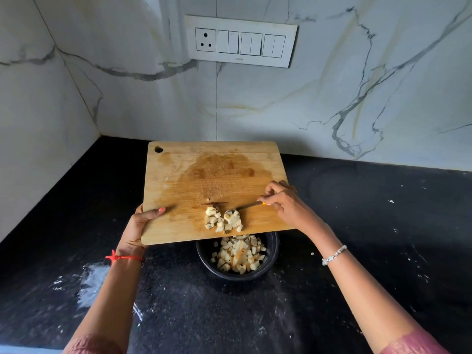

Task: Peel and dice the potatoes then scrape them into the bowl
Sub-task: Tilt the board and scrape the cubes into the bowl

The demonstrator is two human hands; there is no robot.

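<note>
Tan wooden board (194,180), pale potato cubes (224,221), black bowl (204,256), black speckled counter (357,226), grey-veined white marble wall (153,98)

1. We see a white switch panel (241,41) on the back wall (332,85), with a three-pin socket (205,40) at its left end and three pairs of switches to the right of it.
2. We see that the back wall is white marble-look slabs with grey veins and yellowish streaks. It meets a side wall (30,111) in a corner on the left.
3. We see a black speckled countertop (370,226) running along both walls.
4. We see a white powdery smear (93,282) on the countertop at the near left, and small white specks (390,201) scattered on the right.
</note>
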